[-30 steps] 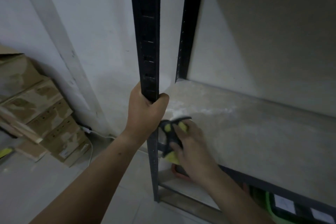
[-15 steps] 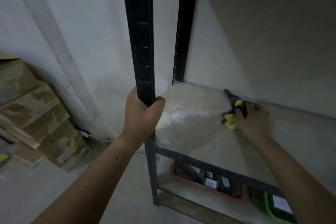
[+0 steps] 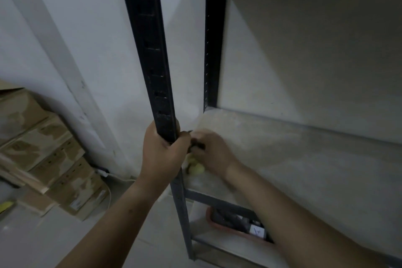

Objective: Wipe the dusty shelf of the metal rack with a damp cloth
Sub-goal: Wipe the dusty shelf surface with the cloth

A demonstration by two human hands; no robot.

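My left hand [image 3: 162, 154] grips the dark front-left upright [image 3: 150, 54] of the metal rack at shelf height. The pale, dusty shelf board [image 3: 304, 165] runs to the right behind it. My right hand [image 3: 214, 152] lies on the shelf's front-left corner, pressing a yellow and dark cloth [image 3: 195, 167] onto the board. The hand is motion-blurred. Most of the cloth is hidden under the fingers; only a yellow bunch and a dark edge show.
The rear upright [image 3: 213, 50] stands against the wall. A lower shelf holds a reddish tray [image 3: 230, 227] of dark items. Stacked cardboard boxes [image 3: 47, 159] and a white cable [image 3: 108, 183] lie on the floor at the left.
My right hand has swept the cloth from the front-left corner out to the back middle of the shelf and returned to the left corner. My left hand keeps its grip on the upright.
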